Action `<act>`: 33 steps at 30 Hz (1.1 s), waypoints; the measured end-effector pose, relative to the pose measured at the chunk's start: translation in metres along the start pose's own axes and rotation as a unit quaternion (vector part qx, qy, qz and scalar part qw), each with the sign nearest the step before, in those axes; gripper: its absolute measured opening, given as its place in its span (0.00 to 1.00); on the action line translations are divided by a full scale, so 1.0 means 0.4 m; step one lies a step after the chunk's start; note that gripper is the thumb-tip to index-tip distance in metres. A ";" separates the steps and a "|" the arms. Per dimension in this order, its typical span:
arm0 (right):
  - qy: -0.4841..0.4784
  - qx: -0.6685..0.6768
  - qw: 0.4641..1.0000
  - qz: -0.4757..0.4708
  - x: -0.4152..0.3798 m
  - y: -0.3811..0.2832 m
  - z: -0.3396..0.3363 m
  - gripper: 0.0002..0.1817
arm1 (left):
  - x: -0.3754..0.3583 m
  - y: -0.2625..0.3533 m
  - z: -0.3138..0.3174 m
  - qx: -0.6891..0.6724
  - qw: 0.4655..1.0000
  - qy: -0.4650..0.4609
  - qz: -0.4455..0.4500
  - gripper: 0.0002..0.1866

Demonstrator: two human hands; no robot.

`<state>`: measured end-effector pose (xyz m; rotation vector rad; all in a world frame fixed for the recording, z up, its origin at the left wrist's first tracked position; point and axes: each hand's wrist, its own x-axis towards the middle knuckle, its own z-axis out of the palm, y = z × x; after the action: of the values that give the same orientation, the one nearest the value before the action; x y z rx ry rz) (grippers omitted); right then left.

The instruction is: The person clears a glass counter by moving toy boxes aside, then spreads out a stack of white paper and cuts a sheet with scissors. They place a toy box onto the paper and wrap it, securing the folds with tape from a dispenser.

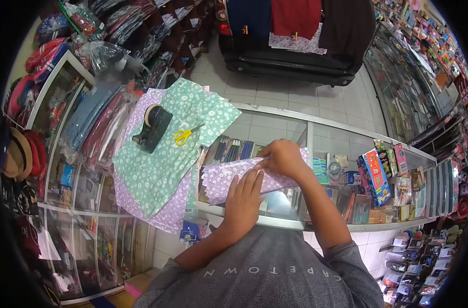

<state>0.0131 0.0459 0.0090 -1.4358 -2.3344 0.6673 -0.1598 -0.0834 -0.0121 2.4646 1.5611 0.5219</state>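
Note:
A folded piece of purple floral wrapping paper [221,180] with a zigzag left edge lies on the glass counter before me. My left hand [243,199] rests flat on it, fingers stretched out. At its upper edge my right hand [281,158] is closed, pinching the paper. To the left, a green floral sheet [157,172] lies over larger purple floral sheets [167,215]. On the green sheet sit a black tape dispenser [154,131] with a roll of tape and yellow-handled scissors [183,136].
The glass counter [280,223] runs to the right, with a blue and red box [376,177] and small packets on it. Plastic-wrapped clothes [92,123] are stacked at the left. Across the tiled floor, folded garments [295,20] hang over a dark stand [290,69].

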 end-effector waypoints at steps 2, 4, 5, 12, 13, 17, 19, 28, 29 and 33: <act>-0.009 -0.009 1.000 -0.015 0.001 0.007 -0.005 0.16 | 0.001 0.005 0.000 -0.001 1.000 -0.003 -0.009 0.43; -0.020 -0.013 0.999 -0.042 0.004 0.019 -0.017 0.16 | 0.003 0.010 0.000 -0.006 1.000 0.001 -0.014 0.42; -0.019 0.031 0.998 -0.057 0.009 0.027 -0.019 0.15 | 0.003 0.007 0.007 -0.015 1.000 0.005 -0.020 0.41; -0.139 -0.036 0.979 -0.143 -0.050 0.007 -0.076 0.54 | 0.008 -0.016 0.019 0.009 1.000 0.026 -0.005 0.37; -0.126 -0.022 0.981 -0.146 -0.058 -0.002 -0.071 0.53 | 0.009 -0.016 0.016 0.000 1.000 0.026 -0.006 0.37; -0.073 0.025 0.977 -0.199 -0.070 0.016 -0.055 0.49 | 0.013 -0.019 0.017 0.011 1.000 0.021 -0.007 0.36; -0.043 0.005 0.971 -0.236 -0.081 0.030 -0.052 0.48 | 0.013 -0.021 0.016 0.020 1.000 0.020 -0.003 0.37; -0.011 -0.022 0.976 -0.217 -0.104 0.041 -0.034 0.42 | 0.049 -0.072 -0.108 -0.019 0.996 -0.054 0.061 0.37; -0.016 -0.018 0.979 -0.203 -0.106 0.036 -0.038 0.43 | 0.049 -0.075 -0.120 -0.018 0.997 -0.048 0.056 0.37; 0.008 -0.028 0.972 -0.234 -0.115 -0.007 -0.075 0.42 | 0.029 -0.079 -0.180 -0.037 0.997 -0.060 0.036 0.40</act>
<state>0.0464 0.0104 0.0346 -0.8470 -2.5592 0.4550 -0.2094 -0.0618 0.0463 2.4557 1.3864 0.4251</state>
